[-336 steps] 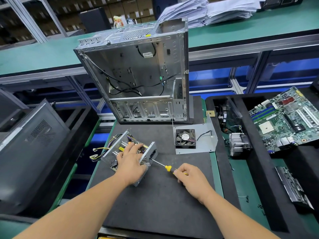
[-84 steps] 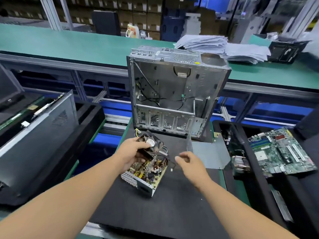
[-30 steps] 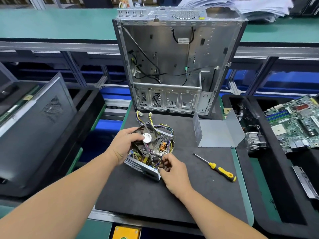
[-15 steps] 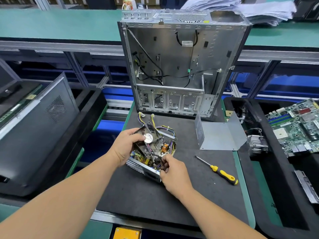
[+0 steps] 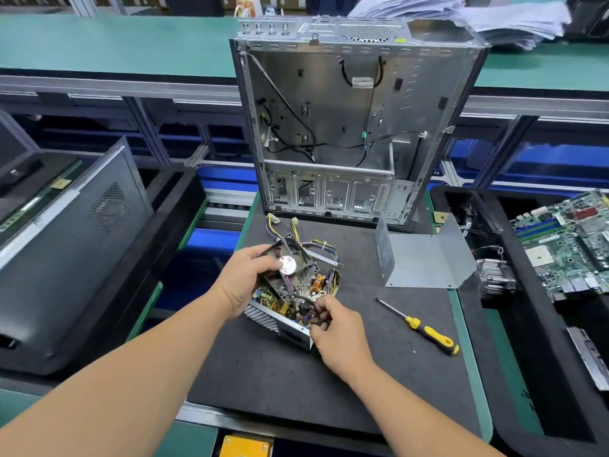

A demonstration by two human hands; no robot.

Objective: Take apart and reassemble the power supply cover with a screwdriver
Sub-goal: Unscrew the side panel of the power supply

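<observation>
The opened power supply (image 5: 280,319) lies on the black mat (image 5: 362,374), its circuit board and coloured wires exposed. My left hand (image 5: 242,283) grips its black fan (image 5: 290,267), tilted up above the board. My right hand (image 5: 333,328) pinches a black cable at the supply's near right corner. The bent grey metal cover (image 5: 425,258) lies apart on the mat to the right. The yellow-handled screwdriver (image 5: 425,329) rests on the mat right of my right hand, held by nothing.
An empty computer case (image 5: 349,127) stands upright behind the mat. A black side panel (image 5: 66,245) leans at the left. At the right, a black tray holds a motherboard (image 5: 566,242) and a heatsink (image 5: 494,275). Paper stacks (image 5: 494,14) lie on the far green bench.
The view has drifted slightly. My left hand stays on the fan and my right hand stays at the cable; earlier the cover and screwdriver were set down on the mat.
</observation>
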